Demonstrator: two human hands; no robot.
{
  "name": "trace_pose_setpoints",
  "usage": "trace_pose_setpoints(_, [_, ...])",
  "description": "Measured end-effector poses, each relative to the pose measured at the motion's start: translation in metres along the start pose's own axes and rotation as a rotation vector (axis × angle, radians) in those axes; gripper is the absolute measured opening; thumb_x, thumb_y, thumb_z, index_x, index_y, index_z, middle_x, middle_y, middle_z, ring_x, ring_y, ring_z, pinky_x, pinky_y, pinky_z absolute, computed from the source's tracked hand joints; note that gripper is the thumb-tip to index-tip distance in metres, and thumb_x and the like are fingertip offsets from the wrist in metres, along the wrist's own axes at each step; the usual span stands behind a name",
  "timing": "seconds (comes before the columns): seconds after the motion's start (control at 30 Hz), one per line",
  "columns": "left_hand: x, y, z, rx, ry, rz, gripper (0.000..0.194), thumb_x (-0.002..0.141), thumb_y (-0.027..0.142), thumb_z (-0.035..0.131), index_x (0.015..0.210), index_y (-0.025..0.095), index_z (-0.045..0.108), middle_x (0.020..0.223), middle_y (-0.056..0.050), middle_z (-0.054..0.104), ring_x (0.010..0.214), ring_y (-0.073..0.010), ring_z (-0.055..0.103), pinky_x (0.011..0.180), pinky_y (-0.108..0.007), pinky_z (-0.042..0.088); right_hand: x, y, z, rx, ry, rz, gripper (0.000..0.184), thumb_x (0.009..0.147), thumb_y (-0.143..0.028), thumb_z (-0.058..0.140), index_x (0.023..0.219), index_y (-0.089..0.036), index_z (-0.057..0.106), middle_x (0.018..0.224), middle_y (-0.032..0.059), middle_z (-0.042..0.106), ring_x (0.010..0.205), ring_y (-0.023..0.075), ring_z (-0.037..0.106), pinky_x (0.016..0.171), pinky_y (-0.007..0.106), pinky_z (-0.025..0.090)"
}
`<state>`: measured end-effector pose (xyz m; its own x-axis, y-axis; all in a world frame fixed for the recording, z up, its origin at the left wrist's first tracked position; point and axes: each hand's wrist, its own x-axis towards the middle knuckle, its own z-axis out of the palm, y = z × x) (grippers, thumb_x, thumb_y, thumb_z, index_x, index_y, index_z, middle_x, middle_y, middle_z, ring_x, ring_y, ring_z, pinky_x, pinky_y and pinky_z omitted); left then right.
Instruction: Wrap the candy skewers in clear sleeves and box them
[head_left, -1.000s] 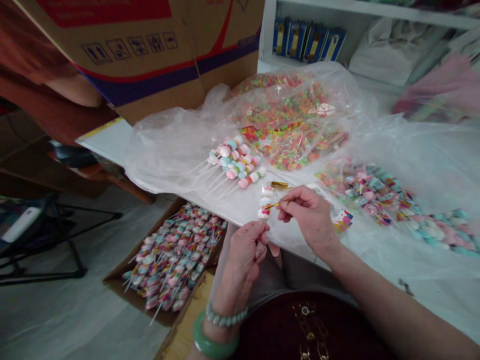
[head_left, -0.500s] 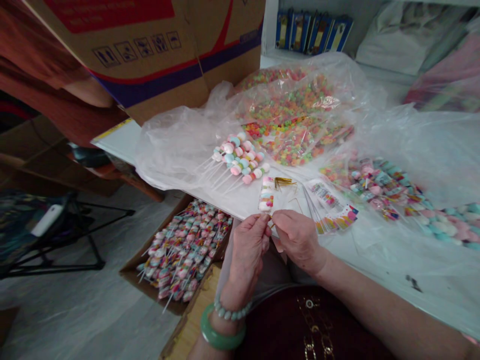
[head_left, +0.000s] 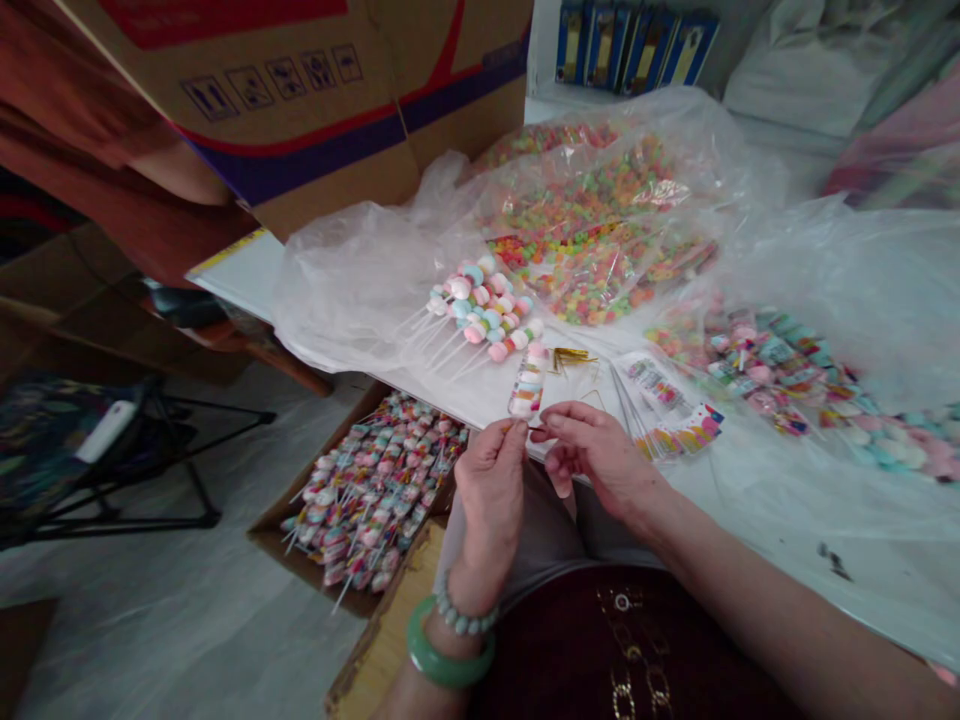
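Note:
My left hand [head_left: 491, 485] is closed, its thumb and fingers pinching the gathered lower end of a wrapped marshmallow skewer [head_left: 528, 382]. The skewer stands upright above the fingertips, in clear printed wrapping. My right hand [head_left: 600, 460] is beside it, fingers loosened and apart, fingertips close to the pinched neck. Whether they touch it is hard to see. Just beyond lie gold twist ties [head_left: 574, 356] and a fan of printed clear bags [head_left: 667, 405]. Unwrapped marshmallow skewers [head_left: 484, 310] lie in a pile behind, sticks pointing left.
A carton of wrapped skewers [head_left: 375, 490] stands below the table edge. Large plastic bags of colourful gummies [head_left: 600, 230] and a tall cardboard box [head_left: 315, 110] are at the back. More wrapped skewers [head_left: 772, 360] lie right. Left are a folding chair [head_left: 112, 450] and another person's arm [head_left: 180, 170].
My right fingers have loosened from the pinched neck and spread apart. The wrapped skewer now leans slightly right at the top, with my left hand still on it. The view has shifted slightly.

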<state>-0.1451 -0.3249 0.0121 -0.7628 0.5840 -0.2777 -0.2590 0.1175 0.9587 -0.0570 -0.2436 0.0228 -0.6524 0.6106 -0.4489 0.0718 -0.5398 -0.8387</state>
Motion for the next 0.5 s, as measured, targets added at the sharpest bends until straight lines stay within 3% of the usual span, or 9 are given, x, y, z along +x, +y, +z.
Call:
trace_pose_setpoints(0.1, [-0.003, 0.001, 0.0, 0.156, 0.033, 0.197, 0.014, 0.076, 0.028, 0.063, 0.07, 0.018, 0.069, 0.059, 0.002, 0.057, 0.057, -0.0107, 0.047, 0.054, -0.02, 0.036, -0.001, 0.003, 0.003, -0.004, -0.001, 0.017, 0.017, 0.061, -0.027, 0.067, 0.074, -0.017, 0.06, 0.059, -0.0034, 0.06, 0.042, 0.0078, 0.046, 0.04, 0.02, 0.032])
trace_pose_setpoints(0.13, [-0.003, 0.0, 0.0, 0.171, 0.032, 0.198, 0.015, 0.077, 0.029, 0.062, 0.069, 0.018, 0.069, 0.058, 0.002, 0.055, 0.056, -0.0108, 0.047, 0.053, -0.02, 0.035, 0.0, 0.005, 0.003, -0.064, 0.019, -0.018, 0.013, 0.061, -0.025, 0.065, 0.071, -0.018, 0.061, 0.055, -0.0044, 0.057, 0.042, 0.0081, 0.045, 0.041, 0.02, 0.033])
trace_pose_setpoints(0.2, [-0.002, -0.003, -0.001, 0.152, 0.032, 0.152, 0.018, 0.077, 0.032, 0.063, 0.067, 0.018, 0.067, 0.055, 0.002, 0.052, 0.053, -0.0104, 0.044, 0.049, -0.02, 0.033, 0.0, 0.009, 0.001, -0.256, 0.062, -0.117, 0.006, 0.065, -0.022, 0.06, 0.068, -0.019, 0.063, 0.053, -0.0047, 0.055, 0.046, 0.0098, 0.047, 0.046, 0.022, 0.036])
trace_pose_setpoints(0.3, [0.0, -0.008, -0.001, 0.061, -0.01, 0.053, 0.024, 0.075, 0.037, 0.064, 0.064, 0.016, 0.064, 0.053, 0.003, 0.048, 0.05, -0.0095, 0.04, 0.046, -0.02, 0.03, -0.002, 0.009, -0.002, -0.529, 0.121, -0.235, 0.01, 0.069, -0.022, 0.056, 0.064, -0.02, 0.065, 0.055, -0.0039, 0.056, 0.055, 0.0123, 0.05, 0.055, 0.024, 0.038])
trace_pose_setpoints(0.5, [-0.003, -0.015, 0.008, -0.082, -0.162, -0.053, 0.027, 0.073, 0.041, 0.063, 0.068, 0.014, 0.062, 0.056, 0.002, 0.049, 0.05, -0.0083, 0.04, 0.046, -0.021, 0.03, -0.006, 0.009, -0.002, -0.768, 0.184, -0.312, 0.015, 0.073, -0.026, 0.055, 0.061, -0.022, 0.062, 0.057, -0.0027, 0.06, 0.059, 0.0153, 0.054, 0.058, 0.026, 0.038])
